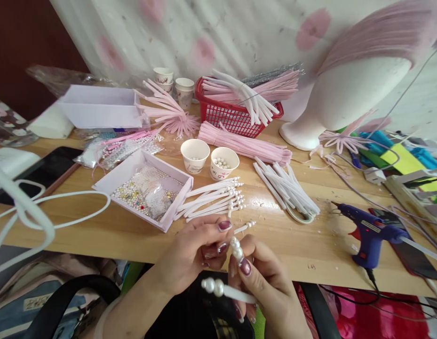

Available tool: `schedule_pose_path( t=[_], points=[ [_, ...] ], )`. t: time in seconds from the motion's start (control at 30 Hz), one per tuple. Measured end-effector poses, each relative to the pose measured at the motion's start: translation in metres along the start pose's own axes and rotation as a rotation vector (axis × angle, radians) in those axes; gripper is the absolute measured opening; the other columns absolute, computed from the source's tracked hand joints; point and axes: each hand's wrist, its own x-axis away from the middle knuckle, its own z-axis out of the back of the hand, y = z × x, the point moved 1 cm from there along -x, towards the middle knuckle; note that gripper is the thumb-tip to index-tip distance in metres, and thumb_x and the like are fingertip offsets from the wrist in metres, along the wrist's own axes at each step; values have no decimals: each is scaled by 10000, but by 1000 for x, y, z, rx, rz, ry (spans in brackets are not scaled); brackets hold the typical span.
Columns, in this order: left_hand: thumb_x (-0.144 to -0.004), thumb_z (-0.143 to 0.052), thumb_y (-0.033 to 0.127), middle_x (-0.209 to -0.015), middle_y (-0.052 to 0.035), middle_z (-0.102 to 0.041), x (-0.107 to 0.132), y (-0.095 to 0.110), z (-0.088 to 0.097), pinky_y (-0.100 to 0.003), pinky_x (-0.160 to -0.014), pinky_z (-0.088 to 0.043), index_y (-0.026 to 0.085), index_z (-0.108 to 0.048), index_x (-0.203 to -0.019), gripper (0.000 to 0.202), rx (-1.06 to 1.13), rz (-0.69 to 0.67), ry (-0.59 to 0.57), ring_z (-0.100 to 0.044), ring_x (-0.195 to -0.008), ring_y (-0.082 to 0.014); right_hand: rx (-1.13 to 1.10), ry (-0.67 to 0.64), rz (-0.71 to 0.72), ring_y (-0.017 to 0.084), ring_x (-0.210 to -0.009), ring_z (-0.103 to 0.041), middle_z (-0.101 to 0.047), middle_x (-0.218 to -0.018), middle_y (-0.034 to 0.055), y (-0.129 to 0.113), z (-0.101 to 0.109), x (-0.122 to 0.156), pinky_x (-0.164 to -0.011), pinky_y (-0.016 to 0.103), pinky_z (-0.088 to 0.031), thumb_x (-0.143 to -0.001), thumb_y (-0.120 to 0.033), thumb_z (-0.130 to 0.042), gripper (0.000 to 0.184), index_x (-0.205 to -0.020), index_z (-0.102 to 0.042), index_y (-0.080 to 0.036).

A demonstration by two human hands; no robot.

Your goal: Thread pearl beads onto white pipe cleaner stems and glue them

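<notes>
My right hand (pixel 266 278) is closed around white pipe cleaners tipped with pearl beads. One beaded tip (pixel 235 248) points up between thumb and fingers; another pipe cleaner (pixel 232 293) sticks out to the left below. Just beside it, my left hand (pixel 204 245) has its fingers pinched together near the upright pearls; whatever is between them is hidden. Beyond the fingertips shows another pearl-tipped stem (pixel 244 228), and I cannot tell whether it lies on the table or is held. A row of similar beaded stems (pixel 211 202) lies behind my hands.
Left is a white box (pixel 176 207) of beads, with two paper cups (pixel 195 155) of pearls behind. Plain white pipe cleaners (pixel 289 188), a pink bundle (pixel 242 143) and a red basket (pixel 225 120) lie beyond. A glue gun (pixel 369 233) and foam head (pixel 352 99) stand right.
</notes>
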Motion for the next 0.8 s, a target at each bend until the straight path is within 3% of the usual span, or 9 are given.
schedule_pose_path(
  t=[0.1, 0.17, 0.27, 0.37, 0.5, 0.57, 0.63, 0.7, 0.8],
  points=[
    [-803, -789, 421, -644, 29, -436, 2, -2, 2, -242, -529, -318, 177, -485, -566, 457, -89, -118, 69, -360, -563, -96, 2, 107, 111, 51, -362, -370, -618, -546, -41, -2, 5, 1, -375, 160, -282, -1015, -486, -643, 327, -856, -577, -208],
    [-841, -784, 388, -802, -28, -584, 4, -2, 4, -273, -700, -436, 173, -555, -564, 419, -206, -274, 130, -524, -745, -153, 45, 194, 159, 60, -401, -456, -671, -603, -20, -5, 7, 1, -419, 167, -339, -1010, -448, -668, 307, -839, -600, -202],
    [-893, -775, 394, -1077, -64, -713, 9, -1, 5, -307, -985, -421, 197, -621, -592, 392, -284, -460, 248, -583, -1110, -234, 118, 272, 158, 72, -434, -523, -707, -654, -3, -10, 9, 3, -449, 175, -374, -1006, -436, -677, 304, -827, -616, -198],
    [-911, -759, 455, -1085, -51, -774, 13, 2, 5, -350, -1082, -387, 219, -616, -643, 385, -249, -488, 269, -597, -1182, -256, 175, 327, 153, 66, -406, -460, -715, -645, 3, -14, 7, 6, -422, 182, -337, -997, -469, -680, 323, -837, -615, -196],
    [-930, -730, 480, -833, -10, -767, 16, 5, 0, -328, -990, -457, 235, -643, -689, 354, -257, -519, 230, -648, -978, -216, 296, 444, 195, 95, -512, -491, -700, -671, 10, -14, 5, 10, -487, 200, -392, -992, -462, -690, 302, -870, -637, -190],
    [-966, -691, 450, -736, 19, -710, 18, 3, -5, -309, -920, -505, 238, -649, -723, 325, -145, -510, 117, -648, -823, -174, 384, 432, 248, 112, -583, -530, -702, -738, 23, -11, 7, 10, -527, 208, -422, -1011, -451, -663, 284, -894, -647, -192],
    [-1019, -607, 435, -641, 48, -603, 22, -2, -10, -272, -748, -540, 230, -604, -737, 348, 11, -435, -61, -565, -605, -123, 466, 434, 275, 118, -612, -543, -670, -761, 13, -7, 12, 7, -537, 211, -427, -1021, -451, -643, 275, -907, -651, -200],
    [-1049, -536, 441, -577, 67, -472, 29, -8, -11, -218, -564, -481, 220, -540, -729, 389, 95, -337, -191, -406, -462, -86, 496, 479, 273, 119, -602, -537, -610, -744, -12, -4, 20, 3, -512, 209, -414, -1022, -465, -630, 271, -923, -645, -214],
    [-1036, -535, 477, -528, 65, -378, 42, -14, 2, -202, -484, -420, 216, -498, -692, 434, 40, -300, -196, -340, -437, -85, 537, 546, 274, 133, -620, -564, -596, -765, -13, -3, 33, -3, -498, 213, -427, -1019, -466, -619, 254, -950, -638, -222]
  ],
)
